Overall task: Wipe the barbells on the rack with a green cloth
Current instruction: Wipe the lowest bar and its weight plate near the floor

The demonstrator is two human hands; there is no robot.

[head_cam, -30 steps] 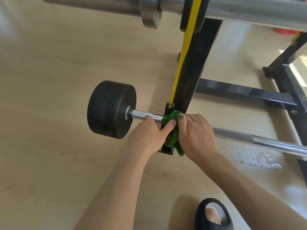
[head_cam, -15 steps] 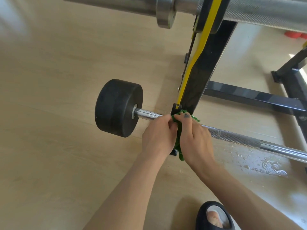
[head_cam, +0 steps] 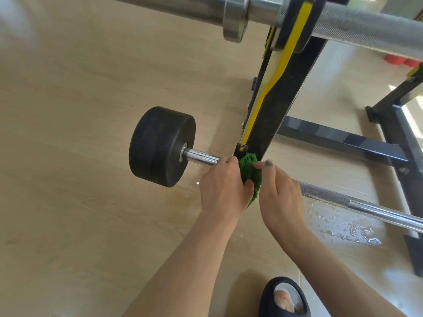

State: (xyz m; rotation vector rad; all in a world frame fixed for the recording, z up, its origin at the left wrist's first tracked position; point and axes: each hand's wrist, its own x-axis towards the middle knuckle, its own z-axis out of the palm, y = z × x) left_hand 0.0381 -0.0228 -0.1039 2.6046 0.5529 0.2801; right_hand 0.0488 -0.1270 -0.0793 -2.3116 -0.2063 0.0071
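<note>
Both hands meet on the low chrome barbell bar (head_cam: 201, 159) where it sits in the black-and-yellow steel rack upright (head_cam: 274, 106): left hand (head_cam: 223, 186) curled round the bar and crumpled green cloth (head_cam: 249, 177), right hand (head_cam: 281, 195) gripping the cloth beside it. The upright stands right behind the cloth, black rubber end weight (head_cam: 160, 146) left. Thick knurled steel barbell (head_cam: 366, 30) above, water puddle (head_cam: 350, 227) and black slipper (head_cam: 283, 298) on floor.

Lower barbell (head_cam: 377, 210) on rack (head_cam: 283, 106), black end weight (head_cam: 160, 146) left. Green cloth (head_cam: 249, 177) wrapped on bar beside rack upright. Left hand (head_cam: 223, 186) grips bar and cloth edge; right hand (head_cam: 281, 195) grips cloth from the other side. Water puddle (head_cam: 348, 229) on floor (head_cam: 68, 133) under bar. Upper barbell (head_cam: 366, 26) across top. Black slipper (head_cam: 283, 298) at bottom.
</note>
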